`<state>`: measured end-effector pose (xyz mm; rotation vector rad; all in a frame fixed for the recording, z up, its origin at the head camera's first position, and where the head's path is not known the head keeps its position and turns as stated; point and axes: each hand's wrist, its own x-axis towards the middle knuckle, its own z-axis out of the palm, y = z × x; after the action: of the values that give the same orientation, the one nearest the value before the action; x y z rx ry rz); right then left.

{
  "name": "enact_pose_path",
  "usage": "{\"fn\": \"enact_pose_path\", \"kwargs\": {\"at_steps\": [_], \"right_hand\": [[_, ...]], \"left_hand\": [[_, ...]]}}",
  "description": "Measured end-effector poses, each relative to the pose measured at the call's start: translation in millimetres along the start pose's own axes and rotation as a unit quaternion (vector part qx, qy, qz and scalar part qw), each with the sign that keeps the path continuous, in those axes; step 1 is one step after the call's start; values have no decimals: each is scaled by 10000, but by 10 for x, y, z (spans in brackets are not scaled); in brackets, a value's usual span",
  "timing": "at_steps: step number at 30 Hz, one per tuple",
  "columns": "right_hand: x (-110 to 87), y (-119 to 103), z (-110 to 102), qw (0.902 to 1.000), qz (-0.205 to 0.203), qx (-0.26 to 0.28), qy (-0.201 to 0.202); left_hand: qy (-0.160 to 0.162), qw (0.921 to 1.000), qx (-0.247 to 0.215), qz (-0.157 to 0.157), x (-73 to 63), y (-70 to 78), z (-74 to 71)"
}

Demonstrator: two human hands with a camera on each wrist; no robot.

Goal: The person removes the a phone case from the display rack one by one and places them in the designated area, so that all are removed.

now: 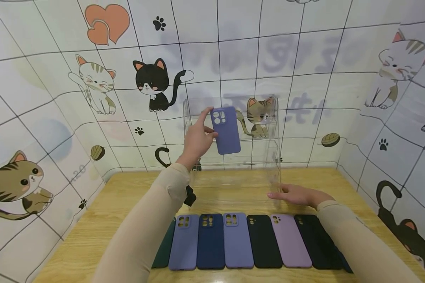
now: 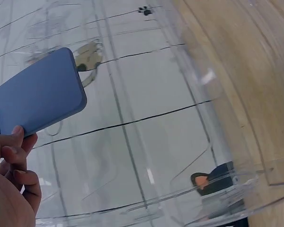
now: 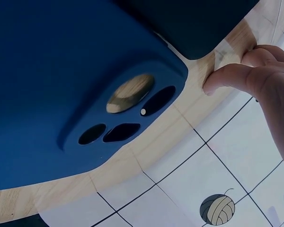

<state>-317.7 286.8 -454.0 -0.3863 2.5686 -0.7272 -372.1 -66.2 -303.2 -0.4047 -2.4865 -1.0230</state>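
Observation:
My left hand (image 1: 198, 140) pinches a purple-blue phone case (image 1: 228, 131) by its left side. The case is upright, with its camera cutouts at the top left. It is in front of a clear plastic display rack (image 1: 274, 157), whose see-through edges are hard to make out. In the left wrist view the same case (image 2: 42, 92) is between thumb and fingers (image 2: 20, 161). At the rack's lower right corner, my right hand (image 1: 299, 195) holds the side, thumb in front and fingers behind. The right wrist view shows that hand (image 3: 270, 75) at the clear edge, beyond a dark blue case (image 3: 47, 94).
A row of phone cases lies on the wooden table (image 1: 109, 236) near me: green (image 1: 163, 251), lavender-blue (image 1: 183, 247), navy (image 1: 211, 247), black (image 1: 265, 243), and lilac (image 1: 292, 245) among them. A small black object (image 1: 190, 196) sits by the rack's left foot. Cat-print walls (image 1: 304, 51) enclose the table.

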Motion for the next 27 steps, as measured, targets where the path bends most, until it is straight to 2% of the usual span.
{"fn": "enact_pose_path", "kwargs": {"at_steps": [5,12,20,27], "right_hand": [[16,-2,12,10000,-50,15,-17],[27,-5,22,9999,-121,-36,66],[44,19,28,9999,-146,75,10],[16,18,-8,10000,-58,53,-3]], "left_hand": [[215,9995,-237,26,-76,-4,-241],[156,9971,-740,-69,-310,-151,-605],[-21,9971,-688,-327,-621,-502,-976],[-73,9958,-419,-807,-963,-983,-1217]]}}
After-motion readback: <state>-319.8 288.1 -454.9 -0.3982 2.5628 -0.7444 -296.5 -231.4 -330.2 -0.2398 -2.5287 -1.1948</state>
